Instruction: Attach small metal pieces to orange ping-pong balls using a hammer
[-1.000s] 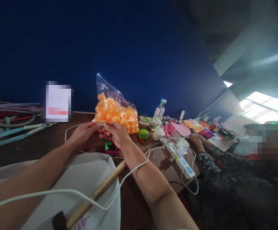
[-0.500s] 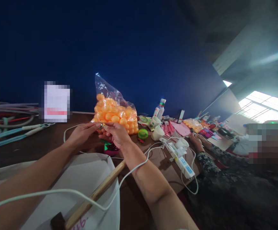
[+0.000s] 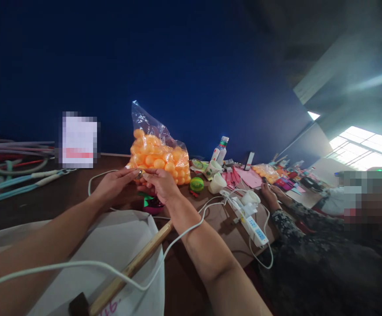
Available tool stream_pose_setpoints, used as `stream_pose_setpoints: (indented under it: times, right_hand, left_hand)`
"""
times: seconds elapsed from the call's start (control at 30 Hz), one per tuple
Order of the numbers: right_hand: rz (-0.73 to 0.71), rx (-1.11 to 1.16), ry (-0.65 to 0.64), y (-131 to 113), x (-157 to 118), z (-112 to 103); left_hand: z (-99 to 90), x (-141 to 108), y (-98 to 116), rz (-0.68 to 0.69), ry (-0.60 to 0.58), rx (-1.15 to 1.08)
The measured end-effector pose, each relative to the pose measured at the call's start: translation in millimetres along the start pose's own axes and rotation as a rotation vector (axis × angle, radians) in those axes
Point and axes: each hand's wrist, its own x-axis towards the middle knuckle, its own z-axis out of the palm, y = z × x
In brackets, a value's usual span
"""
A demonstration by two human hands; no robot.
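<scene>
My left hand [image 3: 117, 182] and my right hand [image 3: 160, 183] meet in front of a clear plastic bag of orange balls [image 3: 159, 153]. Between their fingertips is a small shiny metallic piece [image 3: 140, 174], too small to name. The left thumb and fingers pinch it from one side. From the other side the right fingers are closed on it, with a bit of yellow showing there. Under the right hand sits a dark magenta item with a green part [image 3: 149, 202], partly hidden. A green striped ball [image 3: 196, 184] lies right of the bag.
A hammer [image 3: 138, 263] lies across a white sack [image 3: 125, 228] in front of me, with a white cable [image 3: 174, 241] passing over it. Cups [image 3: 217, 183], a bottle [image 3: 222, 149] and a power strip [image 3: 256, 230] are at right. Beside me a co-worker's hands [image 3: 271, 193] work at the table.
Both hands keep almost the same place and grip. The view has shifted very slightly; nothing else has visibly moved.
</scene>
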Motion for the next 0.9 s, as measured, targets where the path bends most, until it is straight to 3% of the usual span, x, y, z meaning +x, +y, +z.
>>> stream_pose_setpoints:
  times: [0.2, 0.9]
  right_hand:
    - [-0.024, -0.044, 0.023, 2.9, 2.2, -1.3]
    - [-0.026, -0.079, 0.100, 1.8, 1.2, 0.3]
  left_hand:
    - [-0.2, 1.1, -2.1, -0.027, -0.043, -0.036]
    - [0.6, -3.0, 4.6, 0.033, 0.052, 0.149]
